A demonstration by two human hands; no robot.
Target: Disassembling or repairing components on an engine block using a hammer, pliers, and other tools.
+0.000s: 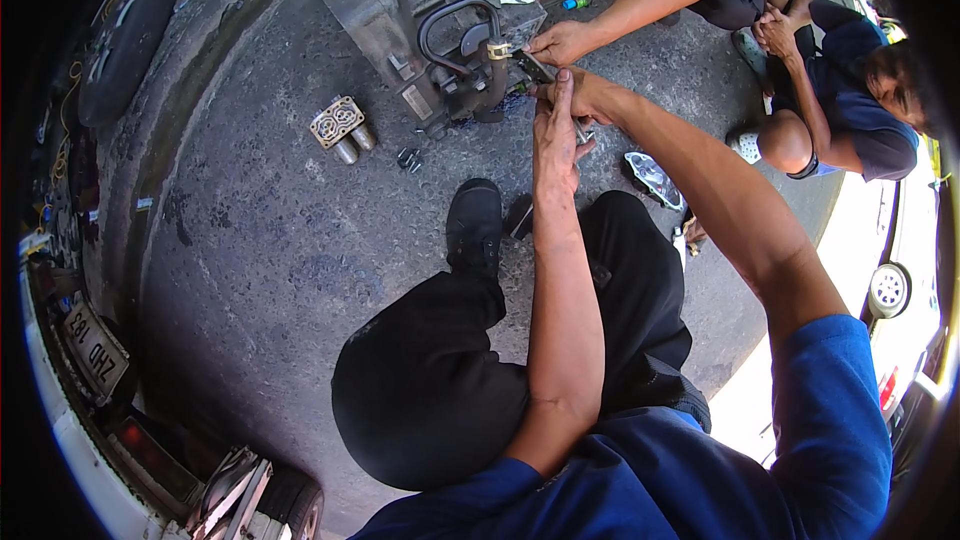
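Note:
My left hand (553, 145) and my right hand (597, 98) meet at a greasy metal assembly (375, 15), which looks like a gearbox or engine unit. Both are closed around a slim metal hand tool (536, 66); its exact kind is hidden by my fingers. The tool's far end points at a brass-coloured clamp (498, 51) on a bent black hose (430, 32). Just beyond, a co-worker's hand (562, 43) reaches in from the right, its fingertips close to the clamp and the tool.
A metal valve-like block with two cylinders (338, 123) lies on the concrete left of my boot (474, 225). Small bolts (409, 159) are beside it. A silvery cover (653, 180) rests to the right. Another person (830, 90) crouches at right. Cars (95, 440) stand around.

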